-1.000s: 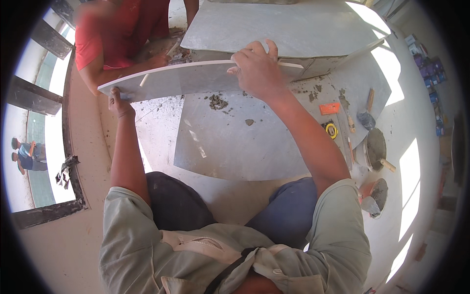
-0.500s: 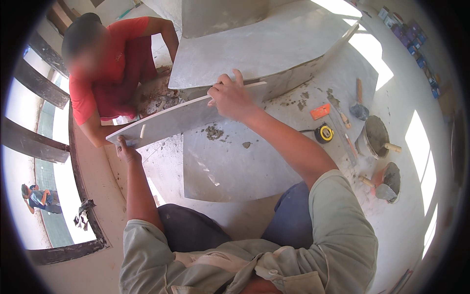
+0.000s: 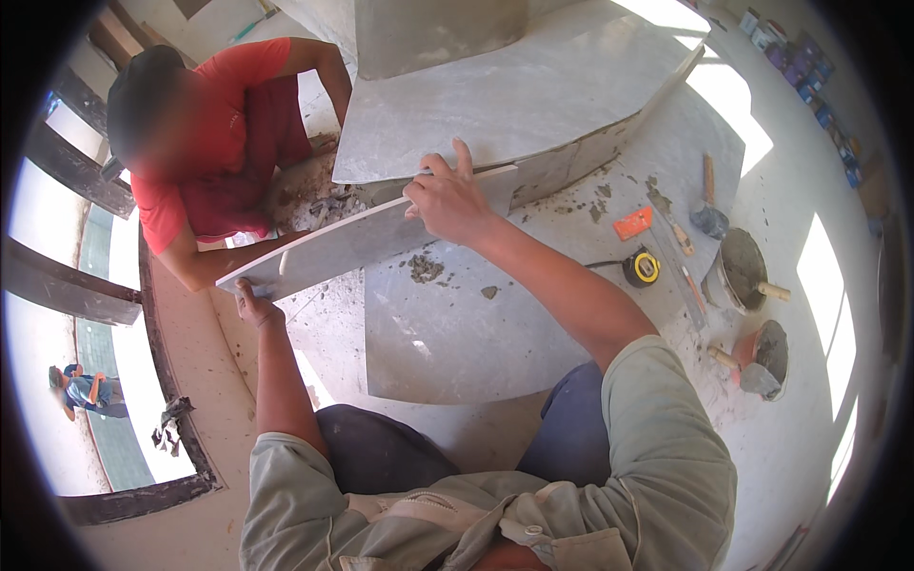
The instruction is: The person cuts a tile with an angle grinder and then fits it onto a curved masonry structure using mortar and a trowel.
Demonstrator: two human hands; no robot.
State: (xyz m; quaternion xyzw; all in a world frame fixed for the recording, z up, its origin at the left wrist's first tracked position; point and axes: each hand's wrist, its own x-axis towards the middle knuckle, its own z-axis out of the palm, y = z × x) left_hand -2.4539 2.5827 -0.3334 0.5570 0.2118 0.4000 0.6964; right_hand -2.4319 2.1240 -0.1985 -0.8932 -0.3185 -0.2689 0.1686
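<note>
Far left, past the window frame point(image 3: 114, 314), I see 2 small figures point(image 3: 81, 388) outside. A co-worker in a red shirt point(image 3: 224, 143) crouches beyond the long marble strip point(image 3: 352, 243), forearm running along its far side. My left hand point(image 3: 255, 303) grips the strip's lower left end, fingers curled under the edge. My right hand point(image 3: 452, 200) clamps over the upper end, thumb on the near face, fingers spread over the top. The strip stands on edge, tilted, against the riser beneath the upper marble tread point(image 3: 514, 105). Mortar clumps point(image 3: 426, 269) lie on the lower slab point(image 3: 447, 333) just beneath. Rightward sit a yellow tape measure point(image 3: 642, 267), an orange block point(image 3: 632, 224), 2 trowels point(image 3: 706, 205) and 2 mortar pans point(image 3: 743, 266).
</note>
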